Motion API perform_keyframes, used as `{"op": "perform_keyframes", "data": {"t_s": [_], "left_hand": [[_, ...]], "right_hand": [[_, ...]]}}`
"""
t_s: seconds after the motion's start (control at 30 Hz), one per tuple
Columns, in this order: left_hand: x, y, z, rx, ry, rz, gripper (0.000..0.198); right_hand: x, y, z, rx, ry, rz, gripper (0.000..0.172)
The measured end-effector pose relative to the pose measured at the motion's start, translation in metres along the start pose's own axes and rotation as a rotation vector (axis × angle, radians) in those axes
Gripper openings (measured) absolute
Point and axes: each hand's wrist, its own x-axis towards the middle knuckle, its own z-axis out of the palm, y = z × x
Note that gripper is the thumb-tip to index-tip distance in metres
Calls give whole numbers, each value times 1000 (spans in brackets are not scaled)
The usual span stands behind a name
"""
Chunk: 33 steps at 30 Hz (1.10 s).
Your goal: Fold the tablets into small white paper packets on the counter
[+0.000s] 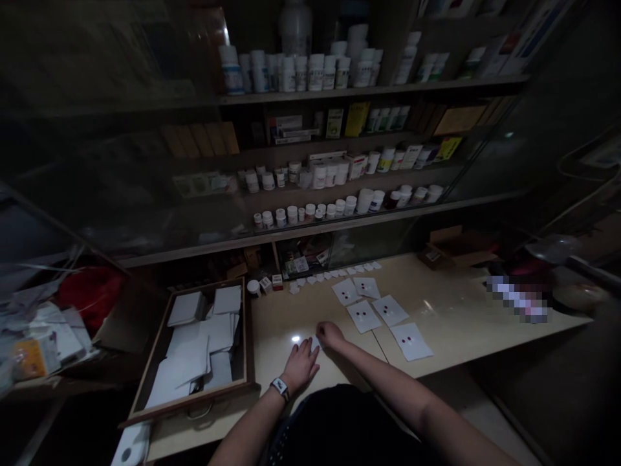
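Here a paper slip (315, 342) touches the right grip (331, 334).

Dim light — glass cabinet (369, 90) (white bottles (315, 72)), cream counter (460, 317)

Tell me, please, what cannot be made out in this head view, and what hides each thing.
Bottle labels: too small and dim to read.
Dark spots on the papers: too small to identify.
Small paper: the right hand partly covers it.
Pixelated patch: blurring hides what lies there.
White item: cut off by the lower edge.
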Motion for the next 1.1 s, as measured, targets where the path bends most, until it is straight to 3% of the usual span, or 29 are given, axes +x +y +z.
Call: {"op": "perform_keyframes", "data": {"t_s": [0.1,0.23,0.4,0.63,1.1], "left_hand": [[-1,2,0,-7,7,-3,61],[-1,4,3,-2,5,-13,67],[-1,2,9,8,10,-11,68],[-3,6,3,-5,37,-25,61],[-7,4,-5,-12,-14,32,62]], "right_hand": [[-5,2,3,35,48,-42,22],[-18,5,3,-43,145,-283,20],[-27,7,3,-227,141,-471,23],[-33,9,9,-295,144,-567,24],[-44,8,12,-341,84,-599,26]]}}
